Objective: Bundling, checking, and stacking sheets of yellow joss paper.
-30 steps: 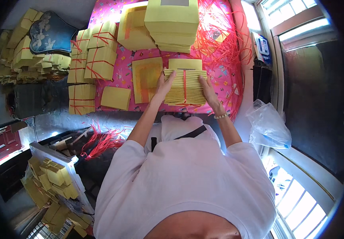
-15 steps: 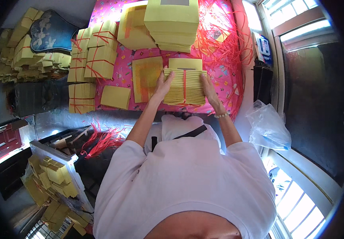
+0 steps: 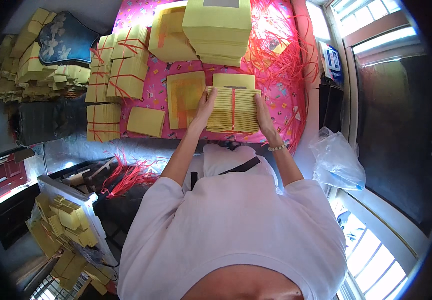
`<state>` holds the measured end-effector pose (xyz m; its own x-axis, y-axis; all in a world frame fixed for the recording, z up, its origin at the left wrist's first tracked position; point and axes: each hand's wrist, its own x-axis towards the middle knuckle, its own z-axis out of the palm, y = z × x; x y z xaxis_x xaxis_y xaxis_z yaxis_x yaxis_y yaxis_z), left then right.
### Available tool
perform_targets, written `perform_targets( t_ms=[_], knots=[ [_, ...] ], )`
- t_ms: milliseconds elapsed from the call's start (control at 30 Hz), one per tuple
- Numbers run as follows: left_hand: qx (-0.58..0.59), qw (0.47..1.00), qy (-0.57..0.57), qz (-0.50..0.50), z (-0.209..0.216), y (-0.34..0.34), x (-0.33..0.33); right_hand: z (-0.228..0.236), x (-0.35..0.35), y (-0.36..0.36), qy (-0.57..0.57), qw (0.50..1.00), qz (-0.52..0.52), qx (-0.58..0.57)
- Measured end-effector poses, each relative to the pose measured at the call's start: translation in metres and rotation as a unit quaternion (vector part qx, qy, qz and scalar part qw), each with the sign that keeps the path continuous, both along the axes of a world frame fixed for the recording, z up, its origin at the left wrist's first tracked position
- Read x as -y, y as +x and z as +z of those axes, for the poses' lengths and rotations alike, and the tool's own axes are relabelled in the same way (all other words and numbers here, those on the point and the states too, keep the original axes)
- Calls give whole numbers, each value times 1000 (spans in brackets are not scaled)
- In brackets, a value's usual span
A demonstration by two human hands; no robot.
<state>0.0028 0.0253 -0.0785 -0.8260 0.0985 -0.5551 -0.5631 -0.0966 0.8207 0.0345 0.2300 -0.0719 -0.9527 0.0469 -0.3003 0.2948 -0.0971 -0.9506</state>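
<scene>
A bundle of folded yellow paper [image 3: 221,114] sits at the near edge of the pink patterned tabletop [image 3: 157,102], its many folded edges facing me. A red strip [image 3: 233,107] runs across its middle. My left hand [image 3: 204,108] presses against the bundle's left side, and my right hand [image 3: 264,114] holds the right side, fingers reaching toward its far corners. Just beyond it lies a yellow piece [image 3: 233,80] with a grey patch, partly covered by the bundle. To the left is a flat yellow piece [image 3: 178,110] with a darker orange-yellow panel.
Tall yellow paper stacks [image 3: 217,35] stand at the back. Bundles tied with red strips [image 3: 126,77] line the table's left side, near a small yellow stack [image 3: 146,121]. Loose red strips [image 3: 288,62] tangle along the right side. A clear plastic bag [image 3: 337,160] hangs at right.
</scene>
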Motion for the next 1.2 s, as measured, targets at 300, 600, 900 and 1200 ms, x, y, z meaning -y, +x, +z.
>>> perform_targets(
  t_ms=[300, 600, 900, 1200],
  knots=[
    [-43, 999, -25, -17, -7, 3, 10, -14, 0, 0, -103, 992, 7, 68],
    [-10, 998, 64, -2, -13, 20, 10, -5, -1, 10, -172, 977, -16, 124],
    [-39, 990, 121, 63, -12, 30, 22, -50, -29, 19, -175, 983, 35, 32],
    [-89, 991, -99, 34, 0, 47, 1, 5, 0, 31, -17, 997, 73, 16]
  ],
)
